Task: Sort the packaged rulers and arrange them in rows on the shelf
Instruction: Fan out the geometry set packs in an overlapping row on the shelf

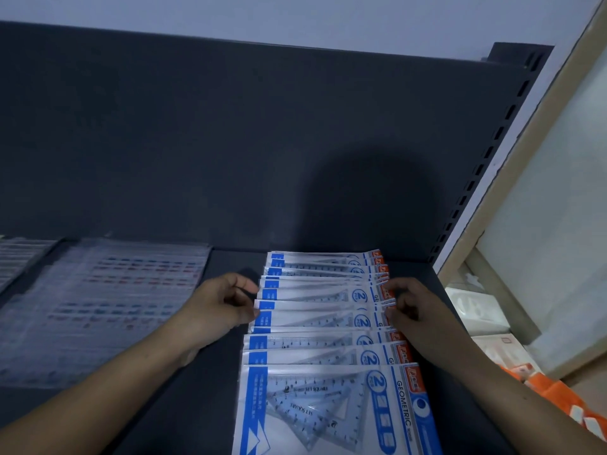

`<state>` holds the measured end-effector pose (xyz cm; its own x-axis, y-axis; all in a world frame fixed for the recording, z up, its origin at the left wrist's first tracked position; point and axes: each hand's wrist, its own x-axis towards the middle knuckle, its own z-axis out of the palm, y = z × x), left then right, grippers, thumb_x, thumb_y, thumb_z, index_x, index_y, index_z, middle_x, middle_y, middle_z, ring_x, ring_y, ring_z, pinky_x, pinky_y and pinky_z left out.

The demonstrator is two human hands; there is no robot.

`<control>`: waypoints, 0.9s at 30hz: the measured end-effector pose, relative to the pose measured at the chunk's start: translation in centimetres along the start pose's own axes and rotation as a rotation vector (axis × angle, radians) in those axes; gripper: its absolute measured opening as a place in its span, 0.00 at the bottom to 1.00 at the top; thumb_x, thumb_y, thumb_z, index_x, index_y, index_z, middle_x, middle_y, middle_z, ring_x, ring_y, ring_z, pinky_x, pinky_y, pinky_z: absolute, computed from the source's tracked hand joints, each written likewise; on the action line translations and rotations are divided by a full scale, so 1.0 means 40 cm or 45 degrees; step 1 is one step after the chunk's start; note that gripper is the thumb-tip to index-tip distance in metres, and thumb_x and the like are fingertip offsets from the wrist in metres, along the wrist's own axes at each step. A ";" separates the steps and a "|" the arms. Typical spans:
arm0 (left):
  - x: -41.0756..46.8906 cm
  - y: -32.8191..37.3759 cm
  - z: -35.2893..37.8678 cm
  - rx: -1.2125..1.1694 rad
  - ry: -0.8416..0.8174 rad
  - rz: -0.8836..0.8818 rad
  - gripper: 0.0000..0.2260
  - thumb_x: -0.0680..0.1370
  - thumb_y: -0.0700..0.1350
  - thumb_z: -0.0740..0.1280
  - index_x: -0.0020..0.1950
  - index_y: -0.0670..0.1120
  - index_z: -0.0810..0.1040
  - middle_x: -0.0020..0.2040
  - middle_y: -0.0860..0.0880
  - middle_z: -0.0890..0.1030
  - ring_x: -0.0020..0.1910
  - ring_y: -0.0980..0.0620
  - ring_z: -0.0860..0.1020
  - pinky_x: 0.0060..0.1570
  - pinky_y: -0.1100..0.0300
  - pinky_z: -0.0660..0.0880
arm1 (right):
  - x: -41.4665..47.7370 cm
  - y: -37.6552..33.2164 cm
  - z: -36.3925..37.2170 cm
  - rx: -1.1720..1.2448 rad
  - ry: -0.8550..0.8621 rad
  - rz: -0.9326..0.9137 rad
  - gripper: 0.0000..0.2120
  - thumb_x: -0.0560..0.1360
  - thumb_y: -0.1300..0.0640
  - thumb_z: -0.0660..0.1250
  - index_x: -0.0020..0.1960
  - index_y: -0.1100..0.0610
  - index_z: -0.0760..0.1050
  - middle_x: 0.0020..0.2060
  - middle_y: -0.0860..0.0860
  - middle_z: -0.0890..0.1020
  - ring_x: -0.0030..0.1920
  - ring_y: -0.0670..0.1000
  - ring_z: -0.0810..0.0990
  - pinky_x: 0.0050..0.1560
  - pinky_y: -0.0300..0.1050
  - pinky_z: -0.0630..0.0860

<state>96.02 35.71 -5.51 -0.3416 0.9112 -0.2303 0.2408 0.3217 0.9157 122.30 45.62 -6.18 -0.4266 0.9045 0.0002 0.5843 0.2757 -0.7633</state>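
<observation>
Bare forearms, left hand (226,303), right hand (412,307)

Pale bluish-white wall (295,14) runs across the top, plain. On the R side a beige wood frame (502,192) slants from the top R corner down toward mid-R, w/ a frosted glass pane (565,192) set in it. The pane is milky, nothing readable thru it. Below the frame's lower corner, low down & in dim light, sit white boxes (476,310), packed close together. One nearer box (499,348) is pale w/ a thin reddish outline on top, print too small to tell. Nearer still, at btm R, an orange-and-white pack (565,399) lies slanted, partly cut off by the view's edge.
</observation>
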 end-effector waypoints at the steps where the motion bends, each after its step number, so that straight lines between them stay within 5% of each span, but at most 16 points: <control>1: 0.003 0.000 0.001 -0.003 0.006 -0.006 0.09 0.73 0.34 0.70 0.49 0.44 0.77 0.39 0.46 0.80 0.36 0.54 0.76 0.37 0.64 0.72 | 0.004 0.001 -0.002 0.041 -0.016 0.024 0.14 0.76 0.65 0.64 0.58 0.52 0.68 0.36 0.51 0.77 0.35 0.42 0.77 0.33 0.27 0.70; 4: 0.019 0.003 0.007 -0.009 0.070 -0.007 0.05 0.73 0.40 0.71 0.47 0.43 0.78 0.39 0.46 0.81 0.33 0.56 0.74 0.32 0.65 0.71 | 0.017 -0.003 -0.005 0.126 -0.029 0.063 0.14 0.76 0.62 0.65 0.58 0.50 0.67 0.36 0.49 0.79 0.34 0.40 0.79 0.31 0.26 0.70; 8: 0.031 0.004 0.011 -0.034 0.112 0.014 0.05 0.72 0.35 0.71 0.44 0.40 0.76 0.37 0.42 0.79 0.33 0.52 0.74 0.29 0.69 0.71 | 0.027 -0.004 0.000 0.120 0.007 0.033 0.12 0.76 0.60 0.65 0.58 0.53 0.67 0.34 0.47 0.79 0.30 0.36 0.78 0.28 0.27 0.70; 18: 0.021 0.004 0.003 -0.047 0.024 -0.001 0.07 0.72 0.29 0.69 0.44 0.41 0.79 0.39 0.45 0.80 0.38 0.53 0.77 0.38 0.68 0.73 | 0.032 0.002 -0.020 0.007 -0.103 0.055 0.04 0.75 0.56 0.67 0.42 0.49 0.77 0.40 0.43 0.81 0.39 0.40 0.80 0.34 0.26 0.71; 27: 0.022 0.001 0.010 -0.003 0.069 -0.009 0.07 0.74 0.32 0.67 0.45 0.43 0.80 0.43 0.46 0.82 0.40 0.55 0.77 0.36 0.68 0.70 | 0.044 -0.005 -0.014 -0.050 -0.155 0.105 0.06 0.77 0.56 0.64 0.42 0.55 0.74 0.39 0.45 0.79 0.37 0.40 0.78 0.31 0.27 0.68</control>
<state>96.09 36.60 -5.81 -0.3918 0.8936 -0.2191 0.2358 0.3277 0.9149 121.80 47.35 -5.65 -0.4554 0.8790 -0.1416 0.6463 0.2170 -0.7316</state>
